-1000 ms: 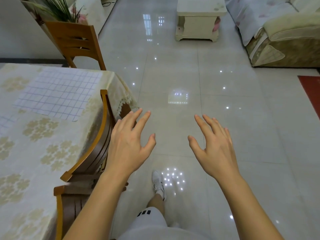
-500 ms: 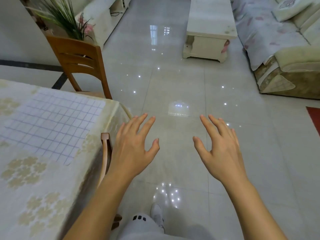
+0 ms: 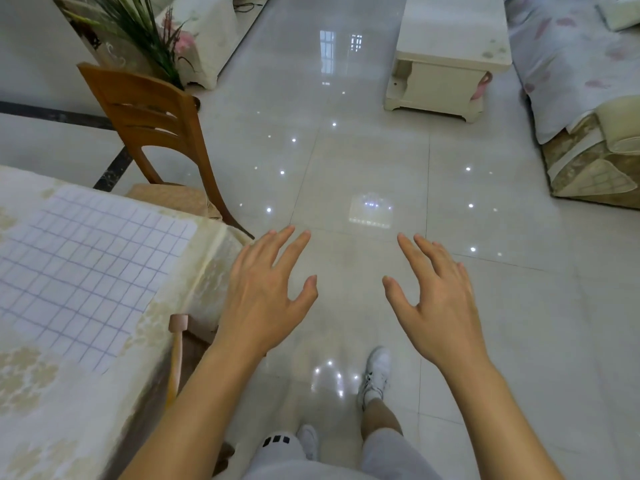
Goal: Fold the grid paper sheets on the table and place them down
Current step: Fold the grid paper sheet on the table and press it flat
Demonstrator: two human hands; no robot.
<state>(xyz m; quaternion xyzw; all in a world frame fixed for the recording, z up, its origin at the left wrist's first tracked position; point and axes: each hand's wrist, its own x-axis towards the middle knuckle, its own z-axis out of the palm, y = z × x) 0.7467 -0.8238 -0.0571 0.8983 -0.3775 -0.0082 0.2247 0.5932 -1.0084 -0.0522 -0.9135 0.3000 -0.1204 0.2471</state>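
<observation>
Down at the left of the head view lies the grid paper sheet (image 3: 88, 268), flat and unfolded on the table (image 3: 62, 410), its near right corner close to the table's edge; both hands hang out over the glossy floor (image 3: 363, 161), clear of it; the left hand (image 3: 263, 296) has its fingers spread and straight, gripping nothing, just beside the table's corner; the right hand (image 3: 438, 303) mirrors it, fingers splayed, empty, well apart from the paper. Folding not yet begun, by my reckoning; the sheet looks thin, light and limp, likely to slide on the cloth and crease at a touch, so a pinch at the near right corner or along the right edge seems the sensible hold. Textures now: pale tablecloth with a raised floral pattern; white paper ruled in faint purple squares, rounded at the corner; a wooden chair (image 3: 152, 123) with a slatted back beyond the table.
</observation>
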